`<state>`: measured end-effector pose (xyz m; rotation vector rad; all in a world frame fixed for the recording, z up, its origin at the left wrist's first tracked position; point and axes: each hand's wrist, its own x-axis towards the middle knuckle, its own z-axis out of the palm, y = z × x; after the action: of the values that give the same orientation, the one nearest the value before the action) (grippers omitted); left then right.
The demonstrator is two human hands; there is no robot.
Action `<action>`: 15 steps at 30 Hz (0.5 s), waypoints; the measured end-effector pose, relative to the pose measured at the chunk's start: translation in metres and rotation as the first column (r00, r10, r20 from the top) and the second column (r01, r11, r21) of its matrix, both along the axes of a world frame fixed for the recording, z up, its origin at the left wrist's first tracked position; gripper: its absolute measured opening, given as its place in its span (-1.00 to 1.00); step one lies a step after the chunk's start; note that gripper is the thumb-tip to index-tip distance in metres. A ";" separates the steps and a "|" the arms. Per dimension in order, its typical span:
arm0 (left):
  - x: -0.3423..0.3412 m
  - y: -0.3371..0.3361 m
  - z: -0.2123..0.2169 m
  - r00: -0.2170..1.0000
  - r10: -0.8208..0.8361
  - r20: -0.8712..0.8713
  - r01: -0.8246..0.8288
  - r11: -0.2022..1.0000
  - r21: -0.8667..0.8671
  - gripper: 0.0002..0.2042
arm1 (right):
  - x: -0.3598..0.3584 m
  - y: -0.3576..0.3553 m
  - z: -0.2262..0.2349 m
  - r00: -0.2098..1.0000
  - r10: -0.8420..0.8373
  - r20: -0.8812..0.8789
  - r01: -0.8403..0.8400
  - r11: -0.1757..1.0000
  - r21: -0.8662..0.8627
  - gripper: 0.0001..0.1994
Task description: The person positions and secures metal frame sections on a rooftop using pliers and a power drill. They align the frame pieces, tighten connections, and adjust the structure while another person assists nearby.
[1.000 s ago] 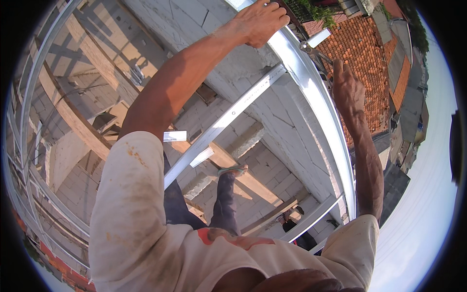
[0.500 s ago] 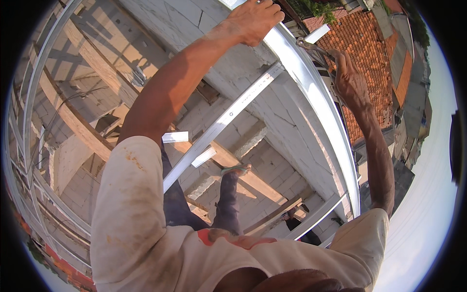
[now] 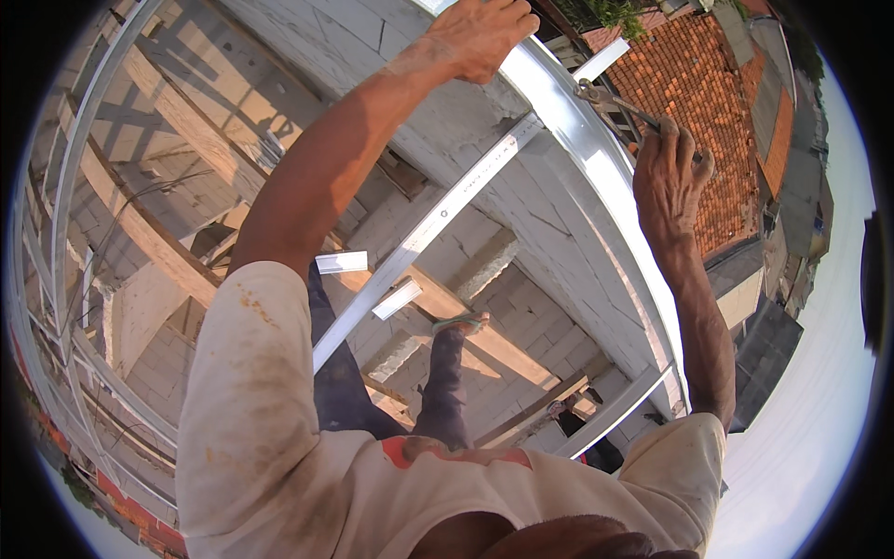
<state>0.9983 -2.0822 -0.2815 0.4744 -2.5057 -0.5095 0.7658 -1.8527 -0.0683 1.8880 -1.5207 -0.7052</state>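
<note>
My left hand (image 3: 480,37) grips the top of a long curved steel roof beam (image 3: 605,177) at the upper middle. Farther right, my right hand (image 3: 670,172) holds a dark metal hand tool (image 3: 610,101) whose jaws point at the beam's upper edge. A diagonal steel brace (image 3: 438,224) runs from the beam down toward my left shoulder. Below, my legs in dark trousers stand on a wooden plank (image 3: 484,340), one sandalled foot (image 3: 459,323) on it.
A grey block wall (image 3: 559,242) lies under the beam. Timber beams (image 3: 158,238) and thin steel frame members (image 3: 74,177) fill the left. Orange tiled roofs (image 3: 717,121) lie beyond the beam at right. Another person (image 3: 582,438) shows far below.
My right hand has come down the beam's outer side toward me, bringing the tool close to the beam. My left hand keeps its grip on the beam.
</note>
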 end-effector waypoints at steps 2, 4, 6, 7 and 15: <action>0.005 0.002 0.004 0.998 -0.040 -0.048 0.040 0.999 0.002 0.13 | -0.003 0.003 0.001 1.000 0.000 0.006 0.000 1.000 0.009 -0.78; 0.008 0.003 0.007 0.997 -0.046 -0.058 0.046 0.999 -0.014 0.14 | -0.002 0.001 -0.001 0.987 -0.135 0.082 0.128 0.988 0.091 -0.77; 0.009 0.003 0.008 0.999 -0.019 -0.031 0.018 0.999 -0.048 0.14 | -0.004 -0.001 0.000 0.971 -0.184 0.152 0.164 0.977 0.136 -0.77; 0.010 0.005 0.011 0.999 -0.032 -0.042 0.032 0.999 -0.012 0.13 | -0.008 0.000 0.001 0.968 -0.169 0.185 0.144 0.979 0.141 -0.77; 0.008 0.009 0.024 0.979 0.130 0.160 -0.128 0.992 -0.021 -0.15 | -0.031 -0.021 -0.004 0.885 -0.103 0.455 0.025 0.984 0.176 -0.56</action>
<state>1.0060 -2.0736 -0.2572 0.6942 -2.6072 -0.4224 0.7351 -1.8735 -0.0726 2.2568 -1.8706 -0.4329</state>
